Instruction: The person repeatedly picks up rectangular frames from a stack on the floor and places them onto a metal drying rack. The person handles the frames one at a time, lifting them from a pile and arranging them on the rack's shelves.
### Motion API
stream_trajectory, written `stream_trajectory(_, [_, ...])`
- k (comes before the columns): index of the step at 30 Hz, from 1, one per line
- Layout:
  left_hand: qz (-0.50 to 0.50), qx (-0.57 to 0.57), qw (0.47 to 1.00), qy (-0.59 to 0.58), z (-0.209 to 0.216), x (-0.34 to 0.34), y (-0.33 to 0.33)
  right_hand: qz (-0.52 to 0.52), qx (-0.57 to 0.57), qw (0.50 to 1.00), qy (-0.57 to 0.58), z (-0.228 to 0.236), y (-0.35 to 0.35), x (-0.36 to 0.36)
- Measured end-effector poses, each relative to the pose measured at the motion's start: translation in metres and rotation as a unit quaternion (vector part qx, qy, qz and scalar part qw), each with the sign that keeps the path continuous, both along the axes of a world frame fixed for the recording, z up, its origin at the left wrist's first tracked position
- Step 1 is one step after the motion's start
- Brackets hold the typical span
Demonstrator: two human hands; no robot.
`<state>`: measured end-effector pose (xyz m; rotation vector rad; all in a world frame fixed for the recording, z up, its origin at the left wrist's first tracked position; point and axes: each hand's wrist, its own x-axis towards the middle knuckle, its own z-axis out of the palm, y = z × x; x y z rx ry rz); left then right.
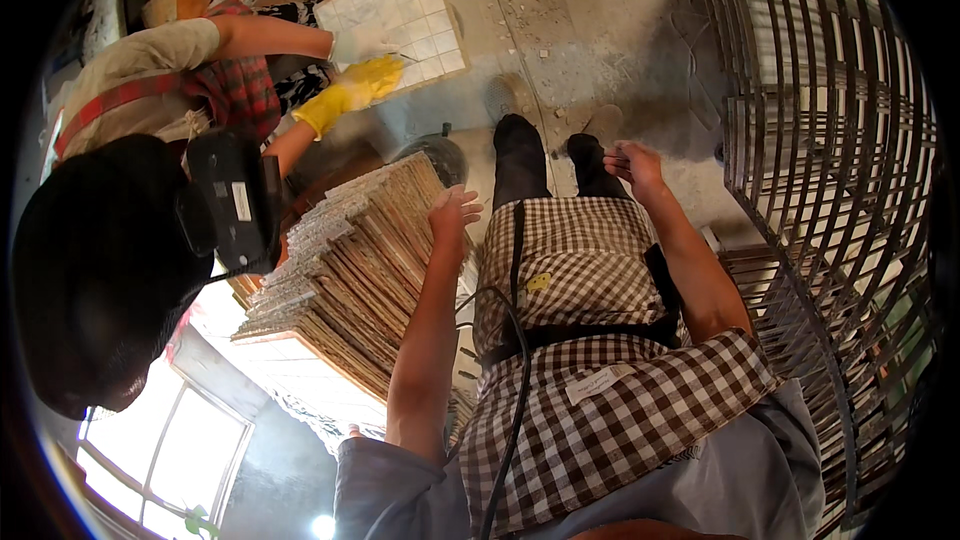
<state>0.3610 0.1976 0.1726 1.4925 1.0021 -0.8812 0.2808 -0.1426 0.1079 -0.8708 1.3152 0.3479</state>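
Note:
My left hand hovers empty beside the upper end of a large stack of thin, rough-edged boards, its fingers loosely extended. On the other side of my body, my right hand hangs in the air near my right knee. Its fingers are slightly bent and apart, and nothing shows in them. Between the hands lies my brown-and-white checked apron, with a black cable running down over it. Neither hand touches the boards or the dark slatted rack to the right.
At the upper left a co-worker, in a yellow glove and a pale glove, works at a white tiled panel. The co-worker's black cap fills the near left. Debris litters the concrete floor. A bright window is at lower left.

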Motion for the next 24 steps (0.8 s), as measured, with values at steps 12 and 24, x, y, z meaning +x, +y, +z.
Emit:
stream_trajectory(12, [0.009,-0.002,1.0,0.001,-0.004,-0.005,0.001,0.02,0.011,1.0,-0.014,-0.002,0.006,0.006])
stream_trajectory(24, [0.018,0.0,1.0,-0.003,-0.003,0.0,0.004,0.036,0.008,0.999,-0.006,-0.003,0.002,0.006])
